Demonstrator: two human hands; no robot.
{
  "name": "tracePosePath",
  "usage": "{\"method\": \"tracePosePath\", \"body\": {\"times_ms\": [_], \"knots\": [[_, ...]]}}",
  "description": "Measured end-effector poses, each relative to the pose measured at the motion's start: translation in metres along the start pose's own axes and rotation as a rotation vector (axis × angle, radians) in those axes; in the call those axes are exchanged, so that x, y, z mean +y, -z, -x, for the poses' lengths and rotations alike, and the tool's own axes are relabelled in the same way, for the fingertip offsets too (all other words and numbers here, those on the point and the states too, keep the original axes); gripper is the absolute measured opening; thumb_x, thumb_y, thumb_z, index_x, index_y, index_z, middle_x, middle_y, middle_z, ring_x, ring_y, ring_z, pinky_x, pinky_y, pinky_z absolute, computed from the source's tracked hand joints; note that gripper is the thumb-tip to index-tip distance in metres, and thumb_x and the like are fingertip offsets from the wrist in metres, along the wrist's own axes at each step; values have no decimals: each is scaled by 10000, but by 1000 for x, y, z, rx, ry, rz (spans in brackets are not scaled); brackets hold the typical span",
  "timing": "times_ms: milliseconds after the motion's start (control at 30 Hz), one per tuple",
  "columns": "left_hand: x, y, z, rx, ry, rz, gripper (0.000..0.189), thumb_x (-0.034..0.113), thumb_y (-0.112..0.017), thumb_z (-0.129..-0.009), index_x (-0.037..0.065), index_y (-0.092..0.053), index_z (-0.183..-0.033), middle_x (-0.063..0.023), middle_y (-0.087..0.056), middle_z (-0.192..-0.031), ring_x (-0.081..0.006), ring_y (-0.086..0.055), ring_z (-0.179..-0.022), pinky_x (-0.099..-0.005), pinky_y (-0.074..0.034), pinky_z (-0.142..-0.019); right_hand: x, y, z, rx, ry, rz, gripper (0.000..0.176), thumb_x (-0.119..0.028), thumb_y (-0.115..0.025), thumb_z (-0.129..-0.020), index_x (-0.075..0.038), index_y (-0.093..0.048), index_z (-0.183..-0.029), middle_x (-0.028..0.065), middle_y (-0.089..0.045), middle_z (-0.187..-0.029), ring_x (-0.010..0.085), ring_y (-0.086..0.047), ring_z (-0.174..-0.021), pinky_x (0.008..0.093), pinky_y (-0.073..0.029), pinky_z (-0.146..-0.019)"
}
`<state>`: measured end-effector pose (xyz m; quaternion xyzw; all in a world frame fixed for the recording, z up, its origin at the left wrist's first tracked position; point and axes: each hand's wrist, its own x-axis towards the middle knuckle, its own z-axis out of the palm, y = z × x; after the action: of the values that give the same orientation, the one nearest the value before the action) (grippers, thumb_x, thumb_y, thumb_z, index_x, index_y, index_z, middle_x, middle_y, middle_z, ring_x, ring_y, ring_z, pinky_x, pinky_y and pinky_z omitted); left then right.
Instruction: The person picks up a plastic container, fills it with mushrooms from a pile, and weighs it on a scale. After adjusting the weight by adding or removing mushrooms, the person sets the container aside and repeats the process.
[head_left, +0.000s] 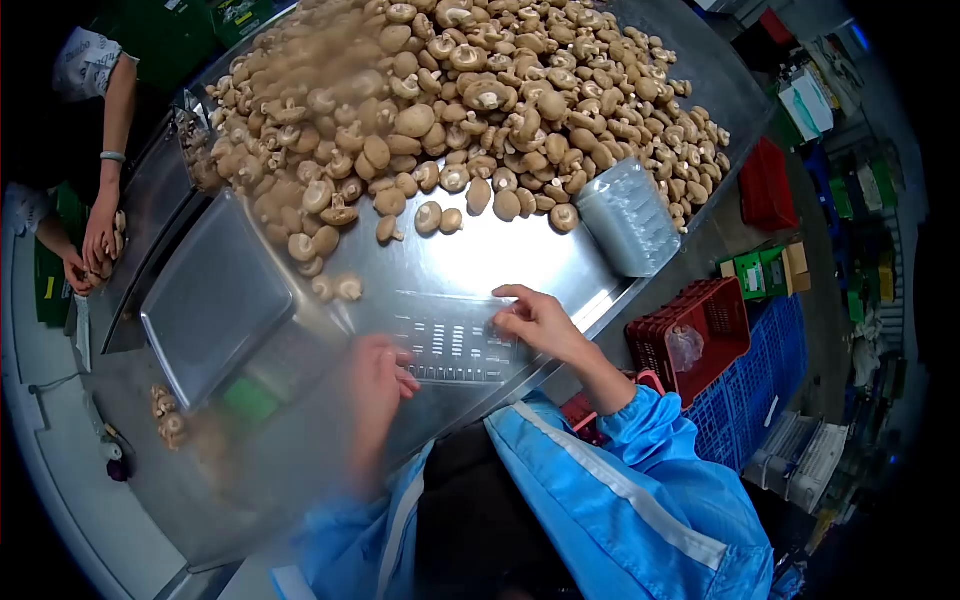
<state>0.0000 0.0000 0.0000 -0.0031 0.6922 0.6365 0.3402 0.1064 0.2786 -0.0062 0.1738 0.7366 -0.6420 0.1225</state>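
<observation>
— Steel desk, is it? What lies on it?

— A great heap of brown mushrooms fills the far half, from 10 o'clock round to 2 o'clock. A few strays sit loose at its near edge.

— And the hands?

— Both are at the scale keypad. It lies flat at the desk's near edge, at 6 o'clock from the heap, right in front of the person. The right hand rests at the keypad's 2 o'clock corner. Its fingers are apart and bent, tips on the panel, nothing held.

— The left?

— The left hand is at the keypad's 8 o'clock side, fingertips at its edge. It is blurred, so I cannot tell whether those fingers are apart or together.

— What's beside the keypad?

— At 9 o'clock from it is the scale's steel pan, with two mushrooms just beside its far corner. At 2 o'clock, a stack of clear plastic trays touches the heap's rim.

— Anyone else?

— At 9 o'clock of the view, a co-worker's hands hold mushrooms. Off the desk at 4 o'clock stand a red crate and, just beside it, a blue crate.
</observation>
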Motion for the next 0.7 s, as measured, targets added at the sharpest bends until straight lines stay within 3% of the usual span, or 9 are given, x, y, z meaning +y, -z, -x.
{"method": "tracePosePath", "body": {"times_ms": [67, 167, 300, 433, 600, 700], "knots": [[1, -4, -2, 46, 10, 89, 314, 64, -464, -992, -14, -410, -1291, -204, -636, -962, -256, -662, -562, -279, -529, -436, 7, -1, 6, 67, -117, -12, 539, -147, -548, -980, -31, -338, -1463, 150, -690, -988, 222, -701, -706, 311, -572, -612], [-9, -21, -40, -18, 199, 298, 341, 52, -469, -982, -45, -399, -1302, -214, -643, -993, -271, -674, -590, -295, -535, -443, 7, -3, -2, 178, -235, -310, 518, -111, -476, -990, -2, -311, -1469, 166, -678, -997, 209, -686, -656, 297, -555, -557], [-13, -51, -67, -67, 340, 360, 368, 64, -458, -992, -52, -379, -1332, -252, -647, -1061, -305, -689, -633, -317, -561, -492, 2, -7, -18, 413, -309, -317, 601, -62, -409, -981, 4, -158, -1522, 195, -665, -1039, 202, -659, -594, 290, -533, -489], [-6, -68, -88, 3, 256, 415, 391, 73, -442, -997, -63, -361, -1353, -255, -633, -1106, -318, -689, -646, -320, -568, -517, 13, -8, -36, 473, -287, -309, 617, -49, -402, -980, -18, -133, -1533, 168, -662, -992, 178, -613, -517, 284, -488, -419], [14, -83, -128, 92, 169, 453, 407, 52, -425, -987, -86, -346, -1362, -248, -612, -1159, -306, -669, -633, -328, -555, -551, 1, 6, -94, 587, -268, -417, 405, -59, -369, -1000, 10, -387, -1400, 131, -665, -838, 99, -436, -398, 248, -340, -344], [47, -101, -174, 135, 69, 402, 355, 38, -404, -982, -93, -381, -1311, -253, -623, -1083, -280, -637, -595, -333, -542, -564, 5, 29, -144, 698, -186, -410, 325, -45, -385, -975, 19, -470, -1282, 137, -666, -765, 135, -482, -399, 303, -393, -363]]}}
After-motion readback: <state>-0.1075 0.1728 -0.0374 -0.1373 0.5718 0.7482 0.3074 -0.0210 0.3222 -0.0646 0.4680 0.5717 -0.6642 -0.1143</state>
